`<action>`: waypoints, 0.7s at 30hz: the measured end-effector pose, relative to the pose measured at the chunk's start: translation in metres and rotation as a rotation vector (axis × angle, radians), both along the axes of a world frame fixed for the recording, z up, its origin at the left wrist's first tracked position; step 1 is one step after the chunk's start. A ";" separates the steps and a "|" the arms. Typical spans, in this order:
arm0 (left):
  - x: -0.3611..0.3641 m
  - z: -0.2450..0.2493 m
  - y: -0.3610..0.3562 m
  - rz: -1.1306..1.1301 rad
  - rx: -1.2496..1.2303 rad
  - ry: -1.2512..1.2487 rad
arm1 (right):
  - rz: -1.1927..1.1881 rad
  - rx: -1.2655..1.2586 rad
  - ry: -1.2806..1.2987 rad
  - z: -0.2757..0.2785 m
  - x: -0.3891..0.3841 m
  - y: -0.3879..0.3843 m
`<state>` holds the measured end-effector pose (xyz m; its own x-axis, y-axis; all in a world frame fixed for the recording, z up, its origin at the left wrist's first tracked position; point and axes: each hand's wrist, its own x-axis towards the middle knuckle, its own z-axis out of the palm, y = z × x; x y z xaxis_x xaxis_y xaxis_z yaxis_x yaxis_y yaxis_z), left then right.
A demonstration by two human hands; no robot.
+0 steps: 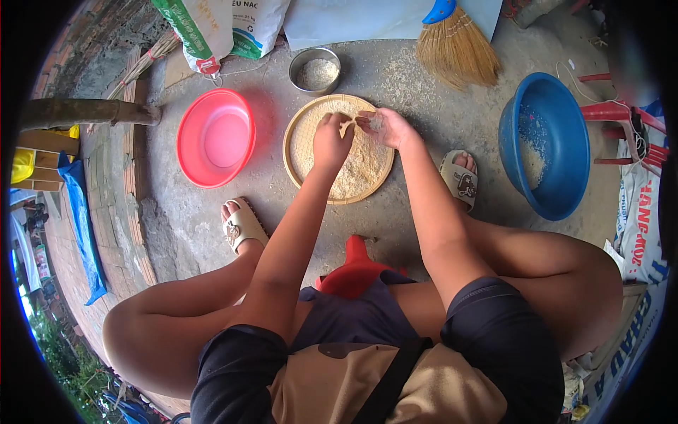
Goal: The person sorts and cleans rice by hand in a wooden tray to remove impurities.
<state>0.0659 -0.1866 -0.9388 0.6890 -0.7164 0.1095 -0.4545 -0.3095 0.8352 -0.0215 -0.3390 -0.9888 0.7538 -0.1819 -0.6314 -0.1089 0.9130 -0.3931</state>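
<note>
A round woven bamboo tray (pixel 288 157) lies on the floor in front of me, spread with pale, husky grain (pixel 353 177). Over its upper part, my left hand (pixel 333 141) is closed, its thumb and fingers bent together in a pinch; what is between them I cannot make out. Close beside it, my right hand (pixel 390 128) is turned palm up above the tray's right rim. Its fingers stretch toward the left fingertips, and pale bits show by the palm.
A metal bowl (pixel 315 90) of grain stands behind the tray. To the left is a pink basin (pixel 185 152), to the right a blue basin (pixel 580 141) with grain inside. A straw broom (pixel 455 49) and printed sacks (pixel 254 25) lie farther back. I sit on a red stool (pixel 353 272).
</note>
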 end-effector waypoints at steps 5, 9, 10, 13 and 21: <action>-0.031 -0.023 0.015 -0.272 0.199 -0.274 | -0.021 0.109 -0.095 -0.013 -0.004 -0.007; -0.058 -0.034 0.014 -0.334 0.189 -0.430 | -0.048 0.141 -0.118 -0.012 -0.005 -0.006; -0.060 -0.036 0.017 -0.332 0.188 -0.430 | -0.046 0.141 -0.118 -0.012 -0.004 -0.005; -0.058 -0.049 0.027 -0.431 0.187 -0.346 | -0.066 0.136 -0.087 -0.007 -0.003 -0.003; -0.013 -0.043 0.031 -0.281 0.080 -0.127 | -0.043 0.094 -0.107 -0.010 -0.004 -0.004</action>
